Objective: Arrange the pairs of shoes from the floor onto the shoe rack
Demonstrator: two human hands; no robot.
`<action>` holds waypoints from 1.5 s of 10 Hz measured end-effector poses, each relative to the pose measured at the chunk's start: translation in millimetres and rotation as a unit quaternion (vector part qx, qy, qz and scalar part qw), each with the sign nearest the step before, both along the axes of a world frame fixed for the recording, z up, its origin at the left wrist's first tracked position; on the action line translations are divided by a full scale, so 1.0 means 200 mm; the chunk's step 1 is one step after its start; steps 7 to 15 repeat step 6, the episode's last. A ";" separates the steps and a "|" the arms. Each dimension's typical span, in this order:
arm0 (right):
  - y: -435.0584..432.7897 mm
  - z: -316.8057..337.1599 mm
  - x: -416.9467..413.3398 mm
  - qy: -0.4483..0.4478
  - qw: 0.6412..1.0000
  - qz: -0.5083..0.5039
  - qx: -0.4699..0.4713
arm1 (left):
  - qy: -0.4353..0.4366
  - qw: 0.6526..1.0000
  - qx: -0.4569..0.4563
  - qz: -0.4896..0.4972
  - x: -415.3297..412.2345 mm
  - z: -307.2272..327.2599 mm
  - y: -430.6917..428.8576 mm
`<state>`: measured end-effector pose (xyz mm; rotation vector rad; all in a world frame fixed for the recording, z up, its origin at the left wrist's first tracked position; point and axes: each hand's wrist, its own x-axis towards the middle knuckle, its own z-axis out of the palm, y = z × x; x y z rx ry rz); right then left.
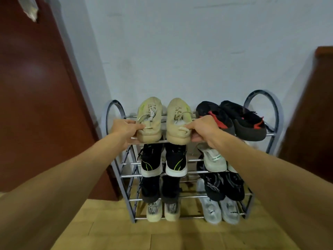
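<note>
A metal shoe rack (pixel 262 100) with several tiers stands against the wall. On its top tier sit two beige sneakers. My left hand (pixel 124 129) pinches the heel of the left beige sneaker (pixel 150 120). My right hand (pixel 204 129) pinches the heel of the right beige sneaker (pixel 178 123). Both sneakers rest on the top rails with toes toward the wall. Beside them on the right lies a black pair with red trim (pixel 232 120).
Lower tiers hold black sneakers with green stripes (pixel 163 161), a white sneaker (pixel 214 158), black shoes (pixel 225 186) and pale shoes (pixel 219 211) at the bottom. A red-brown door (pixel 36 87) stands at the left, brown furniture (pixel 313 112) at the right, wooden floor (pixel 144 235) in front.
</note>
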<state>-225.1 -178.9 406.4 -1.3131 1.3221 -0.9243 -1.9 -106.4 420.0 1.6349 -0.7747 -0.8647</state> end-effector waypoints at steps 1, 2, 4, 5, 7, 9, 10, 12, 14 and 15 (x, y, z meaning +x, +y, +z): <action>-0.05 -0.03 0.06 0.037 0.999 0.012 0.002 | -0.035 0.999 0.020 0.002 0.02 -0.05 -0.07; -0.05 -0.06 0.10 0.083 0.996 0.016 -0.018 | -0.070 0.997 0.032 0.004 0.04 -0.09 -0.09; 0.05 -0.03 0.12 0.158 0.986 0.055 -0.001 | -0.174 0.982 0.056 -0.042 0.00 -0.08 -0.01; 0.14 -0.02 0.09 0.163 0.984 0.063 -0.023 | -0.186 0.979 0.036 -0.077 -0.05 -0.03 0.11; 0.26 -0.01 0.04 0.196 0.975 0.047 -0.088 | -0.184 0.978 0.017 -0.100 -0.10 0.04 0.26; 0.26 -0.01 0.04 0.196 0.975 0.047 -0.088 | -0.184 0.978 0.017 -0.100 -0.10 0.04 0.26; 0.26 -0.01 0.04 0.196 0.975 0.047 -0.088 | -0.184 0.978 0.017 -0.100 -0.10 0.04 0.26; 0.26 -0.01 0.04 0.196 0.975 0.047 -0.088 | -0.184 0.978 0.017 -0.100 -0.10 0.04 0.26; 0.26 -0.01 0.04 0.196 0.975 0.047 -0.088 | -0.184 0.978 0.017 -0.100 -0.10 0.04 0.26; 0.26 -0.01 0.04 0.196 0.975 0.047 -0.088 | -0.184 0.978 0.017 -0.100 -0.10 0.04 0.26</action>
